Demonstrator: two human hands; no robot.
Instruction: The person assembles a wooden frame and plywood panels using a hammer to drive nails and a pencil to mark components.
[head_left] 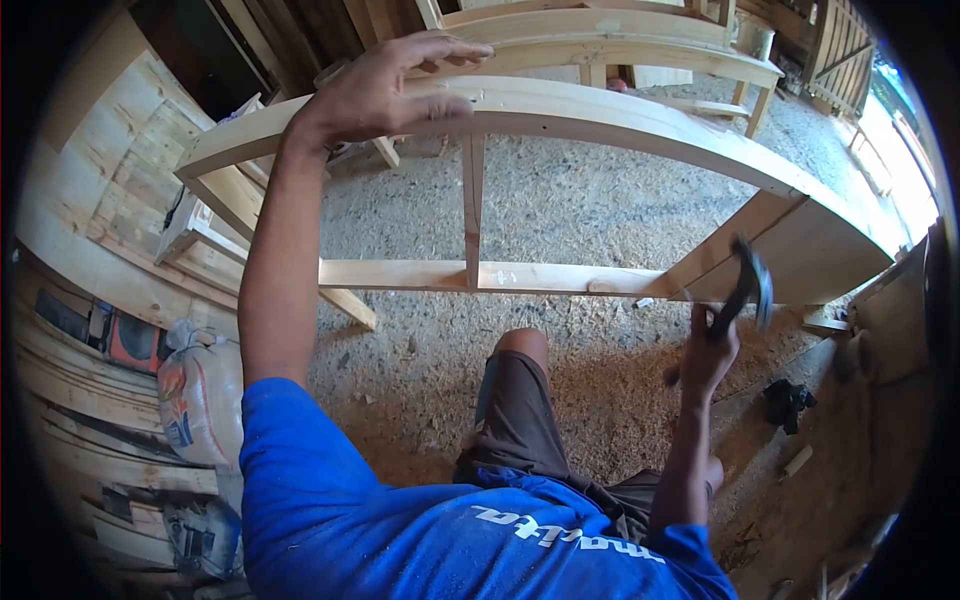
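Note:
My left hand (385,88) is over the top rail of a pale wooden frame (600,115), with its fingers stretched out and apart from the thumb. Whether the palm rests on the wood cannot be made out. On the right, my right hand (708,355) is wrapped round a hammer (745,290), whose dark head points up beside the frame's boarded right end. An upright (473,210) joins the frame's top rail to its lower rail (560,278).
Behind the frame stands a wooden bench (680,60). A filled sack (200,400) and stacked boards (100,380) lie at the left. Shavings cover the floor (420,400); a black bag (789,404) lies at the right.

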